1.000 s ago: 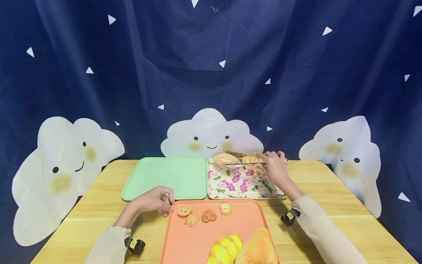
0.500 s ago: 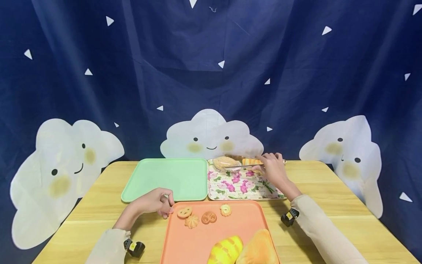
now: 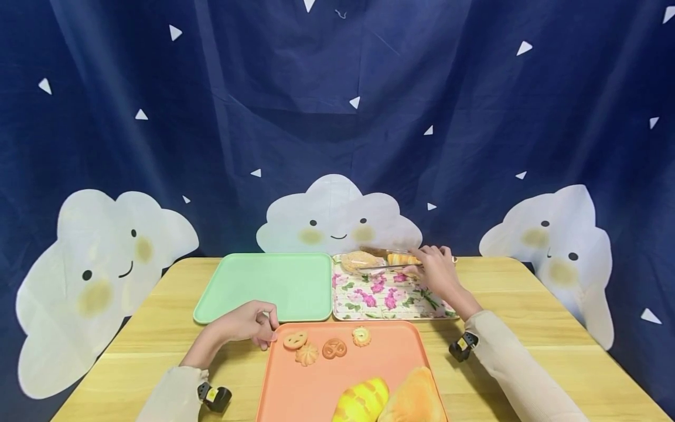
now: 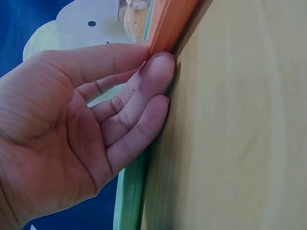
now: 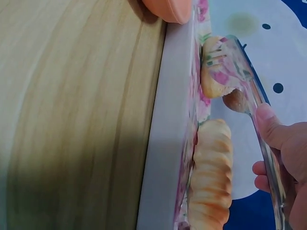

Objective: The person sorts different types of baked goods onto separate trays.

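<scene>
In the head view, my left hand (image 3: 245, 323) is at the far left corner of the orange tray (image 3: 385, 343). Thumb and fingertips pinch the tray's rim, as the left wrist view shows. My right hand (image 3: 439, 271) holds metal tongs (image 5: 263, 132), which reach leftward over the floral tray (image 3: 375, 297). An oval crumb-coated bread roll (image 3: 358, 261) in clear wrapping lies at that tray's far left, between the tong arms. Whether the tongs press on it I cannot tell. Beside it, partly behind the tongs, lies a long ridged bread (image 5: 211, 175).
A green tray (image 3: 274, 287) stands left of the floral one. Several small cookies (image 3: 334, 348) lie on the orange tray's far part. A yellow bread (image 3: 361, 401) and a pale orange bread (image 3: 413, 400) lie near its front. A dark blue curtain (image 3: 337, 140) hangs behind the wooden table (image 3: 490, 305).
The crumb-coated roll and the tongs have come down slightly onto the floral tray, and the tong arms look a little lower. My left hand keeps its place at the orange tray's corner.
</scene>
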Motion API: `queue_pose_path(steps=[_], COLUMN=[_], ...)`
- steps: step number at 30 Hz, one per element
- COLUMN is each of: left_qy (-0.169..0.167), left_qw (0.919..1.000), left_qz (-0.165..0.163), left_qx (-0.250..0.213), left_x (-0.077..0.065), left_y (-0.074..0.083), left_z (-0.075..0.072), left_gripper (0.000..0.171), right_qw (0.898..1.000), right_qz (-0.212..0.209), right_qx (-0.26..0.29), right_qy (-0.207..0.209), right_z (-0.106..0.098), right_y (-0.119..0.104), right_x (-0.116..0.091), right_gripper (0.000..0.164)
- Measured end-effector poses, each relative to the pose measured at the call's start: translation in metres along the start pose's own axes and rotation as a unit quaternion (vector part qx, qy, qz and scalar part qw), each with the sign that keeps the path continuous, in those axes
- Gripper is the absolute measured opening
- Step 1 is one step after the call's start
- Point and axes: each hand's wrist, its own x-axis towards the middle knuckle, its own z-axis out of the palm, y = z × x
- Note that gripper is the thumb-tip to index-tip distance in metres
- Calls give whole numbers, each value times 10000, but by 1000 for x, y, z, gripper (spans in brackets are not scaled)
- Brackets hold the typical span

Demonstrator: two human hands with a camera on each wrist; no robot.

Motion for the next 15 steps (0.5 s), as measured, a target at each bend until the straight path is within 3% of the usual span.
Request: queue_pose_path(steps=[15], left_qy=[32], left_qw=[10000], left_qz=[29], left_qx=[41], left_x=[-1], left_y=[2], left_z=[1], left_gripper=[9], right_qw=[9971], right_qz=[314], right_qx=[572], right_qy=[-404], right_z=[-13], right_y=[0], right_x=[-1], right_gripper=[56])
